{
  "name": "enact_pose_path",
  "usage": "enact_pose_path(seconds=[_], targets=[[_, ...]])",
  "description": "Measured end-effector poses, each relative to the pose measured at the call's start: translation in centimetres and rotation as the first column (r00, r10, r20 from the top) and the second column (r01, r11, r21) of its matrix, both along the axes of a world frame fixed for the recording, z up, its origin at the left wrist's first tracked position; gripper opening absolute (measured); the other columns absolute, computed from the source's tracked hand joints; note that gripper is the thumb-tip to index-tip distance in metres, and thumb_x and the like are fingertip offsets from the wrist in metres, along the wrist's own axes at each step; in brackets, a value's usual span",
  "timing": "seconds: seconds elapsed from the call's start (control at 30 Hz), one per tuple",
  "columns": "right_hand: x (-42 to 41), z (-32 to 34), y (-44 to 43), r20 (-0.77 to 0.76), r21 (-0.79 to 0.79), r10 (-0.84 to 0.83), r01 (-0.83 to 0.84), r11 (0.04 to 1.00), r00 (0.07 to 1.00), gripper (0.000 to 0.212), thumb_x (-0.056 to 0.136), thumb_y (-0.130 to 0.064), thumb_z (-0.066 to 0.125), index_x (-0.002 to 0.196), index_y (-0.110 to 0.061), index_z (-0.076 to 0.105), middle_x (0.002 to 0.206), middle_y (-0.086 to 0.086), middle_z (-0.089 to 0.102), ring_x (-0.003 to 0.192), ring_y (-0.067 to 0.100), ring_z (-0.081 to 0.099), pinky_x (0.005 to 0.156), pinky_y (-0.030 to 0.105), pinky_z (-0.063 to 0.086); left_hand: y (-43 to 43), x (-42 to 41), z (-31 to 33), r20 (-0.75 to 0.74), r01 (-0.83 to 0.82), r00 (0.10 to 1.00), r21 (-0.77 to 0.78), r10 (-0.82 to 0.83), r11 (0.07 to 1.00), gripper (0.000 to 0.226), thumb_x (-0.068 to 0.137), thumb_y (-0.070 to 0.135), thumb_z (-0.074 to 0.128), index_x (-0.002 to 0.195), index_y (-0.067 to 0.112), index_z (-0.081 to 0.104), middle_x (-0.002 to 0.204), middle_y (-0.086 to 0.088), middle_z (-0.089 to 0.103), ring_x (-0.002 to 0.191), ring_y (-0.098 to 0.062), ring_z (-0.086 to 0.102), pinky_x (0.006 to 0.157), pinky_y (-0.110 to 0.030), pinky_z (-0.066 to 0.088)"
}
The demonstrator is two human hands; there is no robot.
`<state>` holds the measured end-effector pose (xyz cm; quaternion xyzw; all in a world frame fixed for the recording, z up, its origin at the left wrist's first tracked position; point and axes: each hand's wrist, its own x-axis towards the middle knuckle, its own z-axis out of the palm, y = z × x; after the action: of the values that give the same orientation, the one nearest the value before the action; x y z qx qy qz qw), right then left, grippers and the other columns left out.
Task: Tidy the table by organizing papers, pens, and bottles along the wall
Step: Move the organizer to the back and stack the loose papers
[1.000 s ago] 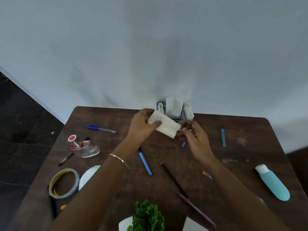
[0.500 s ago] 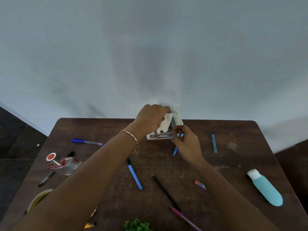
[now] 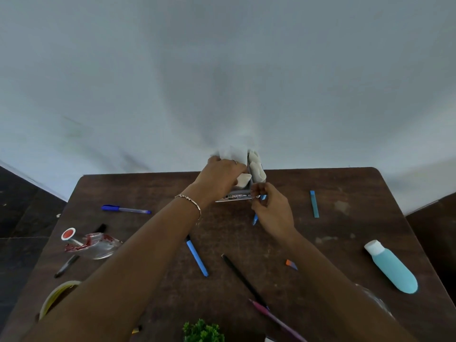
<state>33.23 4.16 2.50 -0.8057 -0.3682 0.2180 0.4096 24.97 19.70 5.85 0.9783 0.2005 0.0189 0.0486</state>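
Note:
A small grey holder stands at the table's far edge against the wall, with white papers upright in it. My left hand grips a folded white paper and has it down inside the holder. My right hand pinches the holder's front right corner. On the table lie a blue pen, a blue marker, a black pencil and a pink pencil. A teal bottle lies at the right, a clear red-capped bottle at the left.
A tape roll sits at the near left and a small green plant at the near edge. A blue stick, an orange-blue scrap and a dark pen also lie on the brown table.
My left hand carried the folded paper from above the table into the holder at the wall. My right hand moved to the holder's front corner and stays there.

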Motion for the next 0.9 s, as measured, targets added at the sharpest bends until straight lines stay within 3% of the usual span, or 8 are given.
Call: enact_pose_path(seconds=[0.13, 0.27, 0.43, 0.53, 0.67, 0.77, 0.83, 0.9], targets=[[-0.3, 0.5, -1.0, 0.001, -0.002, 0.0, 0.0, 1.0, 1.0, 0.018, 0.089, -0.015, 0.058, 0.106, -0.021, 0.06, 0.097, -0.006, 0.064, 0.083, 0.009, 0.059, 0.07, 0.026, 0.047, -1.1, -1.1, 0.2, 0.055, -0.033, 0.998, 0.059, 0.03, 0.998, 0.05, 0.086, 0.023, 0.063, 0.134, 0.026, 0.048, 0.133, 0.0, 0.053, 0.124, -0.023, 0.047, 0.1, -0.042, 0.034], [-0.5, 1.0, -3.3, -0.017, 0.001, -0.017, 0.017, 1.0, 1.0, 0.02, 0.089, -0.015, 0.058, 0.109, -0.018, 0.061, 0.103, -0.002, 0.066, 0.086, 0.009, 0.061, 0.076, 0.028, 0.051, -4.5, -1.6, 1.8, 0.289, -0.103, 0.953, 0.014, 0.094, 0.995, 0.055, 0.082, 0.022, 0.067, 0.134, 0.024, 0.048, 0.133, -0.002, 0.053, 0.124, -0.026, 0.047, 0.1, -0.044, 0.036], [-0.4, 1.5, -9.5, -0.01, 0.033, -0.109, 0.109, 0.993, 0.994, 0.016, 0.085, -0.017, 0.059, 0.1, -0.019, 0.065, 0.099, -0.005, 0.068, 0.092, 0.012, 0.062, 0.081, 0.036, 0.051, -11.1, -1.9, 1.1, 0.437, -0.095, 0.861, -0.367, 0.262, 0.925, 0.066, 0.079, 0.016, 0.071, 0.138, 0.017, 0.041, 0.13, -0.007, 0.054, 0.119, -0.027, 0.052, 0.099, -0.044, 0.045], [0.2, 1.8, -14.7, -0.05, 0.018, -0.14, 0.141, 0.99, 0.989, 0.017, 0.084, -0.011, 0.058, 0.097, -0.019, 0.066, 0.097, -0.009, 0.068, 0.089, 0.006, 0.062, 0.083, 0.031, 0.051, -15.8, -1.9, -0.5, 0.366, -0.117, 0.851, -0.566, 0.376, 0.816, 0.069, 0.077, 0.014, 0.074, 0.137, 0.012, 0.041, 0.125, -0.006, 0.057, 0.115, -0.025, 0.054, 0.099, -0.041, 0.045], [0.6, 1.6, -22.7, -0.113, 0.015, -0.233, 0.236, 0.972, 0.966, 0.02, 0.086, -0.008, 0.057, 0.096, -0.024, 0.066, 0.098, -0.014, 0.069, 0.092, 0.002, 0.063, 0.087, 0.026, 0.051, -23.5, -1.9, -2.2, 0.229, -0.093, 0.887, -0.761, 0.401, 0.642, 0.067, 0.076, 0.009, 0.076, 0.134, 0.012, 0.044, 0.113, -0.002, 0.058, 0.107, -0.018, 0.058, 0.095, -0.034, 0.048], [0.8, 1.1, -28.7, -0.126, -0.023, -0.359, 0.359, 0.933, 0.925, 0.016, 0.087, -0.01, 0.058, 0.095, -0.022, 0.066, 0.094, -0.014, 0.069, 0.09, 0.003, 0.064, 0.086, 0.026, 0.052, -29.3, -1.7, -3.3, 0.106, -0.109, 0.915, -0.864, 0.388, 0.491, 0.061, 0.076, 0.011, 0.076, 0.129, 0.017, 0.047, 0.113, 0.0, 0.061, 0.102, -0.016, 0.06, 0.095, -0.041, 0.05], [0.9, 0.8, -32.2, -0.126, -0.054, -0.413, 0.41, 0.911, 0.902, 0.018, 0.088, -0.01, 0.058, 0.096, -0.024, 0.065, 0.095, -0.013, 0.068, 0.092, 0.003, 0.064, 0.085, 0.025, 0.052, -32.4, -1.6, -3.9, 0.065, -0.106, 0.936, -0.886, 0.345, 0.452, 0.058, 0.076, 0.013, 0.076, 0.126, 0.022, 0.048, 0.116, 0.0, 0.063, 0.105, -0.015, 0.061, 0.096, -0.041, 0.05], [1.1, 0.5, -35.9, -0.068, -0.09, -0.469, 0.463, 0.882, 0.88, 0.021, 0.088, -0.011, 0.059, 0.094, -0.031, 0.062, 0.096, -0.015, 0.067, 0.092, 0.004, 0.063, 0.083, 0.026, 0.051, -35.4, -1.3, -4.4, 0.043, -0.096, 0.963, -0.866, 0.266, 0.49, 0.057, 0.076, 0.015, 0.076, 0.126, 0.021, 0.049, 0.119, 0.001, 0.062, 0.106, -0.015, 0.061, 0.096, -0.036, 0.05]])
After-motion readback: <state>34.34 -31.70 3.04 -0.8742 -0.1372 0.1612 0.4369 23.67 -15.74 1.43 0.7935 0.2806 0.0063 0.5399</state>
